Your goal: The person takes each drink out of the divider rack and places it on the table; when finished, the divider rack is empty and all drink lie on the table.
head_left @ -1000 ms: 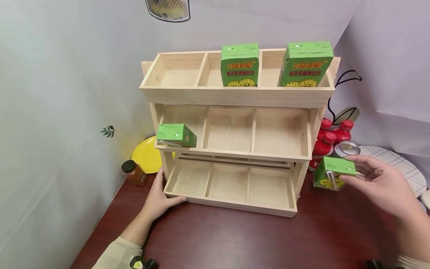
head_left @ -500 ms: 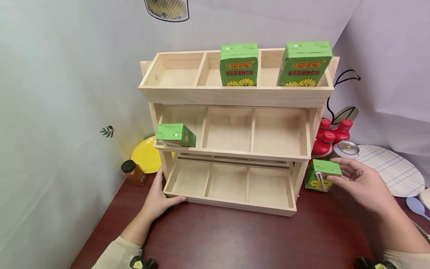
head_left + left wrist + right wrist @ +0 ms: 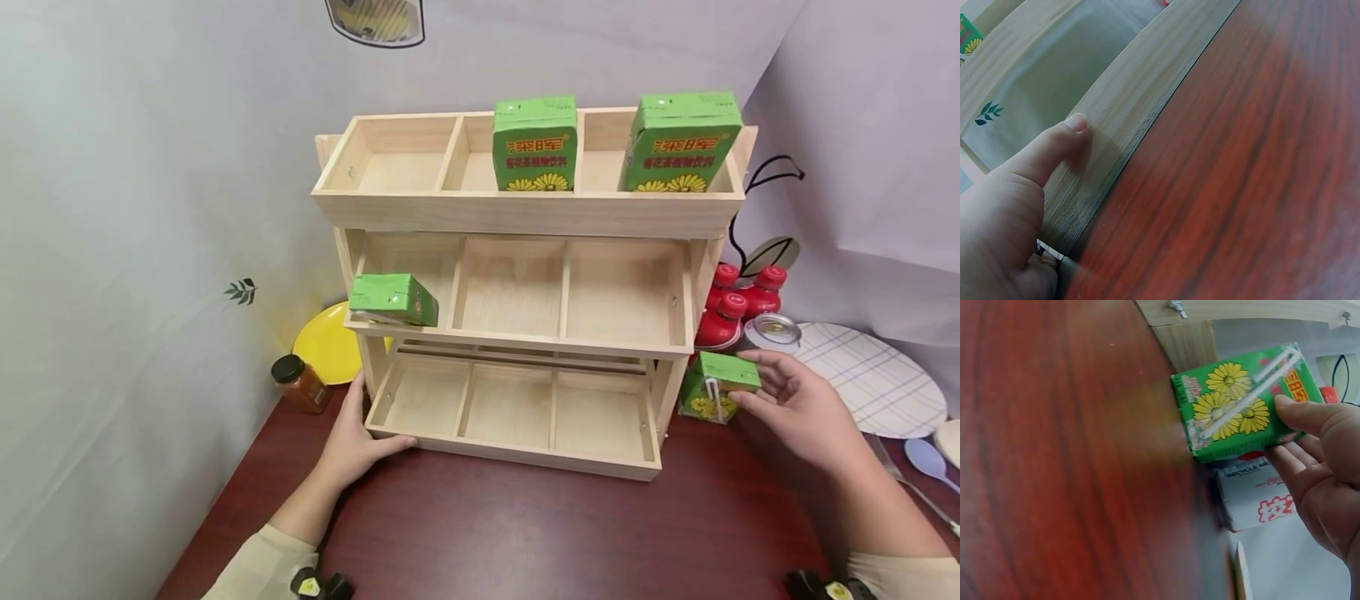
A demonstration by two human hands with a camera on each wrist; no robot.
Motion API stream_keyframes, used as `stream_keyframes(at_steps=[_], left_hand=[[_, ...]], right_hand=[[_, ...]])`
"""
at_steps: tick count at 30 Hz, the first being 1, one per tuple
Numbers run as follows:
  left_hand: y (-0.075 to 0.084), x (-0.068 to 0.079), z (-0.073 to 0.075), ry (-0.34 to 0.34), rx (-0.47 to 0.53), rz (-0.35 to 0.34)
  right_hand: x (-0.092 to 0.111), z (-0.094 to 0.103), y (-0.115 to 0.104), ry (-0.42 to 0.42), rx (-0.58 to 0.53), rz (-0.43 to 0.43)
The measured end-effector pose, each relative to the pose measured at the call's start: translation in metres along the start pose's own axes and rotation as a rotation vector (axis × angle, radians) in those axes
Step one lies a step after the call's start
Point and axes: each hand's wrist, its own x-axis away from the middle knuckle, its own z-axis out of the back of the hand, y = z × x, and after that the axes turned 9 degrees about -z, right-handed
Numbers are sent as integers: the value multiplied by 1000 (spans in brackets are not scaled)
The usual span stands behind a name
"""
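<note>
My right hand (image 3: pixel 806 408) pinches a green drink carton (image 3: pixel 718 387) between thumb and fingers, beside the right leg of a three-tier wooden shelf (image 3: pixel 510 212). In the right wrist view the carton (image 3: pixel 1235 403) shows yellow flowers and a white straw; its lower end is close to the table. My left hand (image 3: pixel 356 442) grips the shelf's lower left corner. Its thumb lies along the front board (image 3: pixel 1129 100); most of its fingers are hidden. Two cartons, a middle one (image 3: pixel 535 146) and a right one (image 3: pixel 681 143), stand on the top tier. Another carton (image 3: pixel 393 300) occupies the middle tier's left compartment.
Red-capped bottles (image 3: pixel 723 321) and a silver can (image 3: pixel 774 332) stand behind the held carton. A checked plate (image 3: pixel 873 379), a blue spoon (image 3: pixel 930 460) and a fork lie to the right. A yellow plate (image 3: pixel 322 346) and a dark-lidded jar (image 3: pixel 300 383) sit at left.
My right hand has moved left with its carton, towards the shelf's right leg, and has barely shifted in the last half second. My left hand stays on the shelf corner.
</note>
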Motion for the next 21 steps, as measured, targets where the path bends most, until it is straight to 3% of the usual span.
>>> stream_keyframes(at_steps=[10, 21], left_hand=[[1, 0, 0, 5, -10, -6], [1, 0, 0, 3, -14, -6]], right_hand=[[-2, -5, 5, 41, 53, 39], [2, -2, -10, 101, 182, 34]])
